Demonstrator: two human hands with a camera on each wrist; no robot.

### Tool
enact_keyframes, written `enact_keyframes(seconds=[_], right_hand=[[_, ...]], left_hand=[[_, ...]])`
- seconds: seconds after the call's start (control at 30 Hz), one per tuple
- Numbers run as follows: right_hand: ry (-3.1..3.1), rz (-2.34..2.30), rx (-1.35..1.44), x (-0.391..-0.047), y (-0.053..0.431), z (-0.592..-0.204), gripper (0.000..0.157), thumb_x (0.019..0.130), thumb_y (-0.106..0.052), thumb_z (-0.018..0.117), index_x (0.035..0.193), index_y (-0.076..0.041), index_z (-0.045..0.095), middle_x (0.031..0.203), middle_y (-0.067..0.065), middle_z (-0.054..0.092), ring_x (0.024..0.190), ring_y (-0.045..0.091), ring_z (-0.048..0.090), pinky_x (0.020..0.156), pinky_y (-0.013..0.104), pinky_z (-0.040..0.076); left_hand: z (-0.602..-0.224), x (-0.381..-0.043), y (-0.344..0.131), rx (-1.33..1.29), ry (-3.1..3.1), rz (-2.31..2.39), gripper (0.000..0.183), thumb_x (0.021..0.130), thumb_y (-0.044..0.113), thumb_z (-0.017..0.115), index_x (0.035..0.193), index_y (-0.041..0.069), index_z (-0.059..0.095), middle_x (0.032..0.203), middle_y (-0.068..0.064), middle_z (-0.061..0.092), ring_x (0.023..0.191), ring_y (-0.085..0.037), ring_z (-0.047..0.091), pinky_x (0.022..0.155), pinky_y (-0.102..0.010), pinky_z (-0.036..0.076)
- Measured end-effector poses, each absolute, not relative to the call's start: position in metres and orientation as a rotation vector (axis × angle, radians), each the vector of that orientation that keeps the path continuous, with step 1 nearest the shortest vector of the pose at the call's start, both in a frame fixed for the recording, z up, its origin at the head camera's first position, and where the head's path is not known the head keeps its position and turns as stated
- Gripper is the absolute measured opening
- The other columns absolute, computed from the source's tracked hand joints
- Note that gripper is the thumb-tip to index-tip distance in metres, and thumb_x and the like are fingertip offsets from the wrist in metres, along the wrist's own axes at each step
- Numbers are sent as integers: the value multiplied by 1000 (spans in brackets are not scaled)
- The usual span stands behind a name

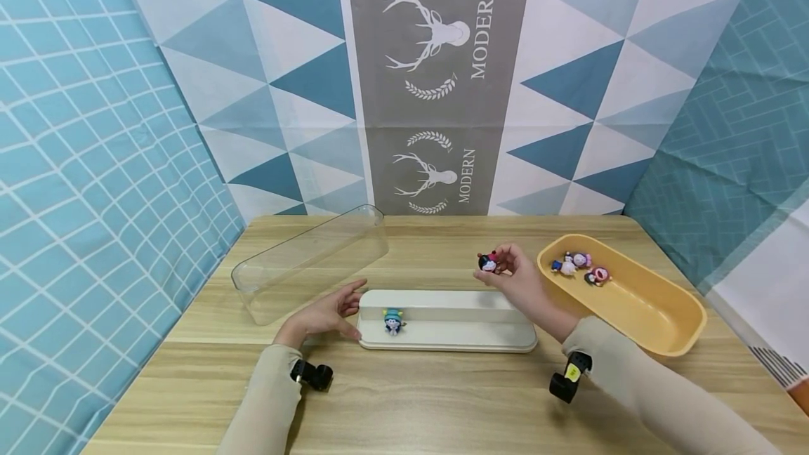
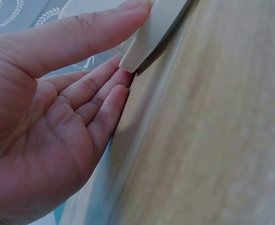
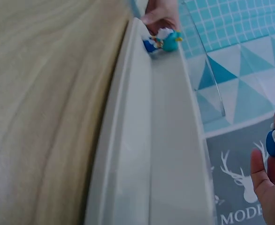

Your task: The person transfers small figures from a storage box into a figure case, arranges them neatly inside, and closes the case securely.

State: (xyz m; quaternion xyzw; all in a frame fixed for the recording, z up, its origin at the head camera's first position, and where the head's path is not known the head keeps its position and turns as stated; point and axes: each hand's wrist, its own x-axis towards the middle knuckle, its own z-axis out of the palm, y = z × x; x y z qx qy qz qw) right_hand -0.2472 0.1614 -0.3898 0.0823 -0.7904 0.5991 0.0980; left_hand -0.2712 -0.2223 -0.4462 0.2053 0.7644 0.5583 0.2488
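Observation:
A long white stepped display base point(image 1: 447, 338) lies mid-table, with one small figurine in a teal-and-yellow hat point(image 1: 393, 321) upright near the left end of its lower step. My left hand point(image 1: 324, 314) holds the base's left end, thumb at the front corner and fingers at the end; the left wrist view shows the base's edge point(image 2: 149, 35) between them. Above the base's right rear, my right hand point(image 1: 520, 283) pinches a small figurine point(image 1: 488, 262) with a dark head and red bits. Its blue and white underside point(image 3: 274, 142) shows in the right wrist view.
To the right, a yellow tray point(image 1: 657, 314) contains several small figurines point(image 1: 564, 267) at its far end. A clear plastic cover point(image 1: 310, 258) sits at the back left, close behind my left hand. Patterned cloth point(image 1: 436, 90) hangs behind the wooden table point(image 1: 404, 406).

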Motion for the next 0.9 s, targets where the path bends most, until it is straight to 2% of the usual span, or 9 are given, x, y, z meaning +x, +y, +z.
enact_keyframes(seconds=[0.27, 0.5, 0.7, 0.9], right_hand=[[-2340, 1846, 357, -240, 150, -401, 39, 79, 5, 80, 100, 1, 48, 89, 5, 64, 80, 10, 58, 66, 18, 51], [-2337, 1851, 424, -230, 137, -409, 40, 76, 4, 83, 96, 1, 48, 84, 2, 61, 76, 11, 59, 65, 19, 51], [-2315, 1886, 483, -221, 127, -413, 44, 73, 4, 86, 93, 0, 47, 82, 6, 56, 70, 11, 55, 59, 19, 48], [-2308, 1808, 591, -217, 120, -419, 48, 72, 2, 87, 103, 0, 51, 83, 6, 57, 70, 13, 55, 61, 21, 50]], left_hand=[[-448, -271, -223, 570, 2077, 1524, 112, 75, -14, 78, 158, -2, 3, 150, -29, 36, 142, -43, 29, 118, -52, 23], [-448, -272, -223, 570, 2076, 1522, 112, 75, -14, 78, 158, -2, 3, 151, -29, 35, 142, -43, 28, 119, -51, 23], [-447, -271, -223, 568, 2065, 1526, 112, 76, -15, 77, 158, -2, 2, 153, -30, 32, 143, -44, 26, 119, -52, 22], [-447, -272, -223, 568, 2070, 1522, 113, 75, -15, 77, 158, -2, 2, 153, -30, 33, 143, -44, 27, 119, -52, 22]])
